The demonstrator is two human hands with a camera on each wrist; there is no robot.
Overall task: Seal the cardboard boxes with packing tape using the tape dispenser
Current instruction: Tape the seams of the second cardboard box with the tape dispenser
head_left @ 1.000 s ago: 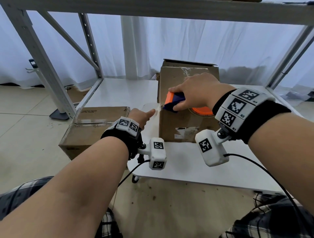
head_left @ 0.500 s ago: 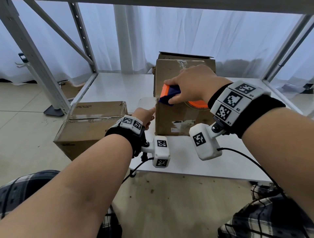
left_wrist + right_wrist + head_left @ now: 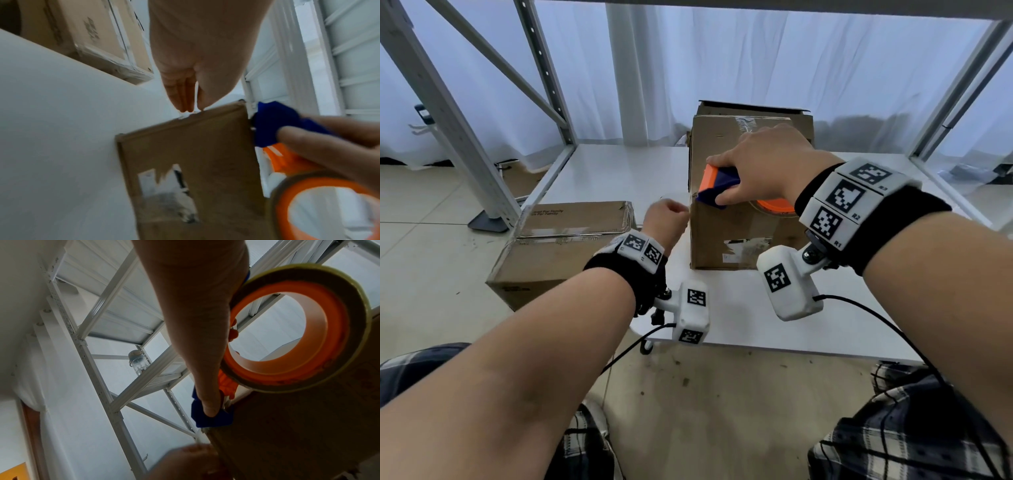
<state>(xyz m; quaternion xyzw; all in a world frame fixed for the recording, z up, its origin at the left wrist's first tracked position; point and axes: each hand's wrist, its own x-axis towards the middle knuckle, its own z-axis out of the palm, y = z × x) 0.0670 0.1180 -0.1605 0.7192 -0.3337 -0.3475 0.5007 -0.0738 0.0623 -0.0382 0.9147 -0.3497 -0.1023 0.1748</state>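
A tall cardboard box (image 3: 739, 233) stands on the white table (image 3: 619, 171). My right hand (image 3: 719, 181) grips the orange and blue tape dispenser (image 3: 717, 186) at the box's near top left corner. Its thumb (image 3: 209, 410) lies on the blue head, and the tape roll (image 3: 298, 331) sits behind it. My left hand (image 3: 667, 219) is at the box's left side just below the dispenser. Its fingertips (image 3: 185, 108) and thumb close together on the clear tape end (image 3: 185, 116) at the box's edge.
A flat taped box (image 3: 565, 246) sits lower, left of the table. Another box (image 3: 753, 109) stands behind the tall one. Grey rack posts (image 3: 448, 113) rise at the left and right, with white curtain behind. A water bottle (image 3: 138, 363) stands on an upper shelf.
My left hand has dropped a little along the box's left side, and its outstretched thumb has drawn in with the fingers. The dispenser stays at the top corner.
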